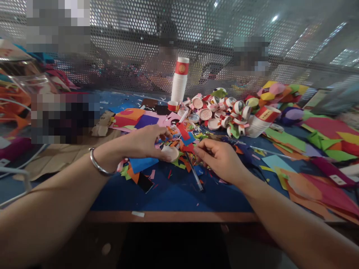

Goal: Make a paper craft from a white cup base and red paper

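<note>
My right hand (pixel 220 158) pinches a strip of red paper (pixel 183 131) between thumb and fingertips; a blue patch shows across the strip. My left hand (pixel 144 142) hovers to the left of it, fingers curved and apart. Its thumb is close to a white round piece (pixel 170 153), and I cannot tell if they touch. A blue stick-like thing (pixel 164 139) shows by its fingers. Below the red paper, a clear-barrelled pen (pixel 194 172) lies on the blue tabletop (pixel 174 198). Small coloured paper scraps (pixel 179 162) are strewn around both hands.
A tall stack of paper cups (pixel 179 84) stands at the back. Right of it are heaped cut cup pieces (pixel 206 114) and a tilted cup stack (pixel 262 121). Coloured paper sheets (pixel 308 186) cover the right side. Cardboard (pixel 64 157) lies left, before a perforated metal screen (pixel 126 33).
</note>
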A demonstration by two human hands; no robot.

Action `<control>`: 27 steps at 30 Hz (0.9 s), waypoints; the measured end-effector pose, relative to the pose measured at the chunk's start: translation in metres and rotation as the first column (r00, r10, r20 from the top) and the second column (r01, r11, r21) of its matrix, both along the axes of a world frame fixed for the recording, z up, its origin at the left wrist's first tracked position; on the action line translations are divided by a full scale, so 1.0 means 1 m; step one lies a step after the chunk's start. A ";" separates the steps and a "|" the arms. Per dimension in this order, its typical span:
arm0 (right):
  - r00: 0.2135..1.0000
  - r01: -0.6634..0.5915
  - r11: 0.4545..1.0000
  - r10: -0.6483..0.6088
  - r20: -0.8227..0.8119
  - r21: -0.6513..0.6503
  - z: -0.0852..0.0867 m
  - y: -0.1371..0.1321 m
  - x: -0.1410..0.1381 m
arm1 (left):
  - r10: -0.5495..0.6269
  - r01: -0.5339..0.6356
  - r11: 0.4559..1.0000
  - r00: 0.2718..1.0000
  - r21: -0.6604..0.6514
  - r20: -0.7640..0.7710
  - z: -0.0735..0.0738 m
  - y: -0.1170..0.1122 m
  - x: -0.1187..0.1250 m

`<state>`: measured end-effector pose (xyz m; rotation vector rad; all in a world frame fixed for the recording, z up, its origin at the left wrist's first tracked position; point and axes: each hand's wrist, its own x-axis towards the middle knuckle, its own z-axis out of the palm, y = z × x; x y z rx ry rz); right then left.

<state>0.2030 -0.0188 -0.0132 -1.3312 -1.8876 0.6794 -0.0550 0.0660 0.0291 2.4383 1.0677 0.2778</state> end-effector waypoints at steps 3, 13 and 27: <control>1.000 -0.013 0.999 0.013 -0.010 -0.031 -0.002 -0.002 -0.002 | -0.028 0.035 0.998 0.990 0.053 -0.135 -0.006 0.000 0.001; 0.993 -0.087 0.995 0.082 -0.090 -0.054 -0.005 -0.004 -0.008 | 0.106 -0.102 0.994 0.990 -0.049 0.098 -0.020 0.002 0.012; 0.982 -0.121 0.993 0.117 -0.150 -0.019 0.000 -0.005 -0.008 | 0.439 0.100 0.790 0.597 -0.605 0.671 -0.026 -0.035 0.048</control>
